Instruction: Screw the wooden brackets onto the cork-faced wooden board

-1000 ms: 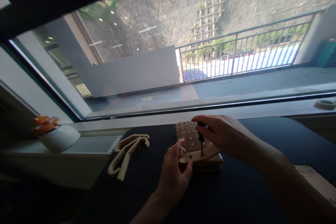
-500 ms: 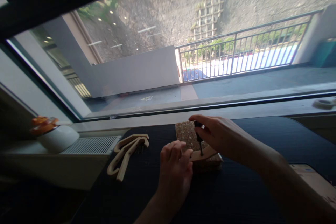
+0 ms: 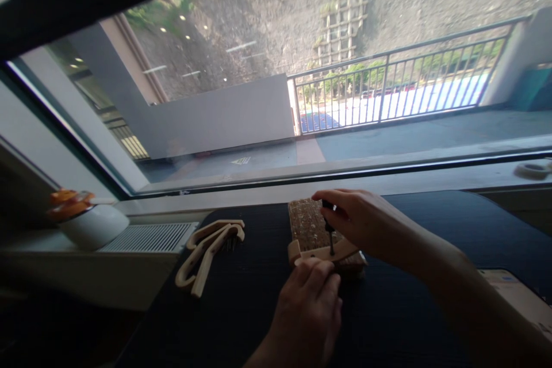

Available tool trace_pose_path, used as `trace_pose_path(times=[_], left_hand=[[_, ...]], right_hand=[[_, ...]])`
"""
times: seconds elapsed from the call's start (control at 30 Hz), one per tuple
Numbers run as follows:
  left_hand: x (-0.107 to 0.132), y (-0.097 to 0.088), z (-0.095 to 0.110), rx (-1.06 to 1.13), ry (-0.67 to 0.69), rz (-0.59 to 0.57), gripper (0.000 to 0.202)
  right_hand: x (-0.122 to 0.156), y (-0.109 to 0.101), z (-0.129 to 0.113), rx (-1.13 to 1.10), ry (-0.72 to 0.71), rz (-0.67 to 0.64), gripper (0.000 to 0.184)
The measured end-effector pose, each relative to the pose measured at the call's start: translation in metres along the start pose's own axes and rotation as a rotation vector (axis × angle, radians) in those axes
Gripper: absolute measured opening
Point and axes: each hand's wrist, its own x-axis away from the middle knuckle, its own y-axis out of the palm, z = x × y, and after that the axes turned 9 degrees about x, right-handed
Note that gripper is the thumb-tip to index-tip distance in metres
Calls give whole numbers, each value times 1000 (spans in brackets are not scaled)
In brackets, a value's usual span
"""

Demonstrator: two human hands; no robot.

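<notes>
My right hand (image 3: 360, 221) grips a screwdriver (image 3: 330, 233) from above, its dark handle mostly hidden by the fingers. The shaft points down onto a pale curved wooden hook (image 3: 308, 253) that lies across a rough brown block (image 3: 304, 218). At the hook's near edge, my left hand (image 3: 308, 305) is closed with its fingertips on the wood; the thumb is out of sight. Small dark holes show in the hook. Off to the left, two similar wooden hooks (image 3: 202, 259) lie beside several small screws (image 3: 232, 243).
The dark table (image 3: 233, 310) has a rounded far right corner. A phone (image 3: 513, 293) lies at the right edge. Behind the table runs a window sill (image 3: 259, 192) with a roll of tape (image 3: 530, 170). A white pot (image 3: 92, 227) stands left by a vent grille (image 3: 149, 238).
My left hand has moved right and toward me along the hook, uncovering the hook's left end. My right hand and the screwdriver stay nearly in place.
</notes>
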Motion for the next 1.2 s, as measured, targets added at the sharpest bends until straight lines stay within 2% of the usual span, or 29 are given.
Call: trace_pose_path(times=[0.1,0.17,0.37,0.63,0.9,1.07,1.2], left_hand=[[3,2,-1,-42,-99,-116,41],[6,4,-2,-70,-117,-136,45],[9,10,-2,-89,-124,-136,48],[6,6,0,-71,-133,-149,48],[6,7,0,-57,-146,-150,50],[6,8,0,-46,-160,-145,49],[6,8,1,-42,-159,-144,48]], right_hand=[[1,0,0,14,-14,-22,34],[1,0,1,17,-12,-18,35],[-3,0,3,-6,0,-13,27],[1,-4,-2,-15,-16,-25,34],[-1,0,3,-23,-14,-21,28],[-1,-7,3,104,45,-45,19],[1,-11,-2,146,62,-61,21]])
